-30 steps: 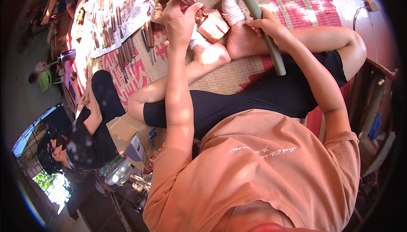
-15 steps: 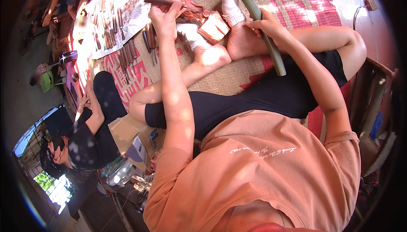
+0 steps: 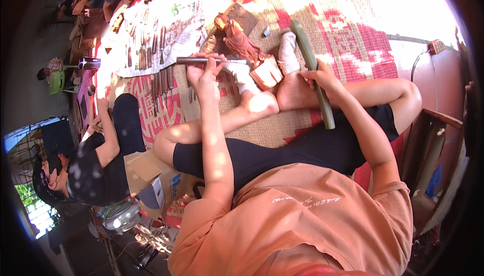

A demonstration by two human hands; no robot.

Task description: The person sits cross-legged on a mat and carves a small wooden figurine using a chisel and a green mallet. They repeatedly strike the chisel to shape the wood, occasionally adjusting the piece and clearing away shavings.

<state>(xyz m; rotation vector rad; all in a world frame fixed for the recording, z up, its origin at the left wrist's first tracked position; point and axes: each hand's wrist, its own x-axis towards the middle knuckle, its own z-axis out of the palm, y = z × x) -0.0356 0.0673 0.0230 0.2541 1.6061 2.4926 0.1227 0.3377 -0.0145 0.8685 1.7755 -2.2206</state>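
Observation:
I sit cross-legged on a woven mat (image 3: 327, 19). My left hand (image 3: 205, 74) grips a chisel (image 3: 201, 60) with a dark wooden handle, held level just left of a reddish-brown carved wooden figure (image 3: 242, 44). The figure lies propped between my two white-wrapped feet (image 3: 290, 54). My right hand (image 3: 322, 79) is closed around a long green-grey stick (image 3: 312, 69) that rests across my right foot and shin.
A sheet (image 3: 146, 39) to the left is spread with several carving chisels. A person in black with a cap (image 3: 85, 175) sits at my left beside a cardboard box (image 3: 151, 175). Other people sit at the top left. A wooden rail (image 3: 438, 140) stands at right.
My left hand has drawn the chisel away from the figure toward the left and lowered it a little, turning it level. My right hand and the stick have stayed put.

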